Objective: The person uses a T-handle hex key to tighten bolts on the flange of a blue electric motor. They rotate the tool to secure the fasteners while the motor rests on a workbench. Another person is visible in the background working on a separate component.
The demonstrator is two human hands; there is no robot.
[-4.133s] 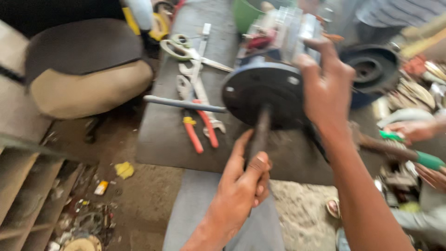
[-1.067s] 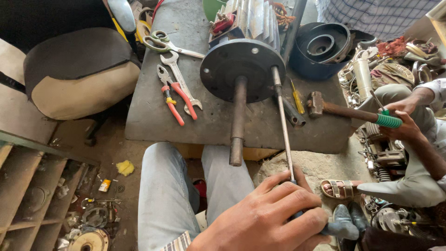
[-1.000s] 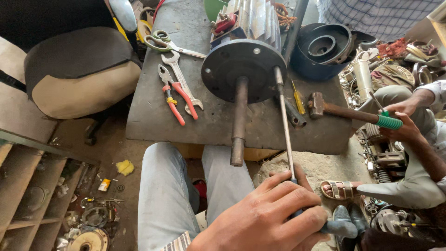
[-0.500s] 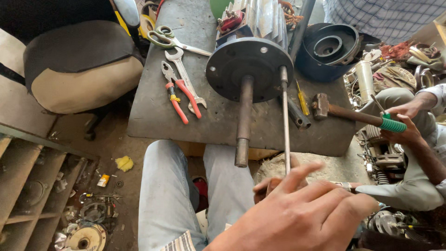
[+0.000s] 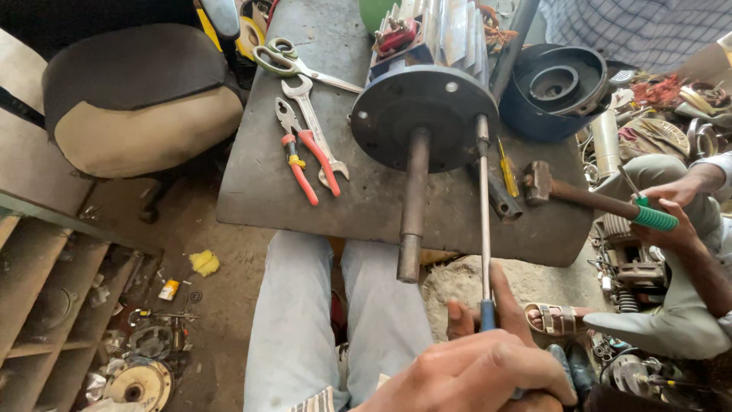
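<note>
Long blue-handled screwdriver (image 5: pixel 483 229), tip on dark motor flange (image 5: pixel 423 114)

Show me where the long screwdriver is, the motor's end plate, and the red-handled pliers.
long screwdriver (image 5: pixel 483 229): head view, middle of its metal shank.
motor's end plate (image 5: pixel 381 122): head view, dark round face left of the shaft.
red-handled pliers (image 5: pixel 305 156): head view, between its red handles near the pivot.

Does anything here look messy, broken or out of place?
Yes. The motor lies on its side with its rusty shaft sticking out past the table edge. Loose copper wire bristles from its far end, and small parts and scraps litter the dirt floor.
</note>
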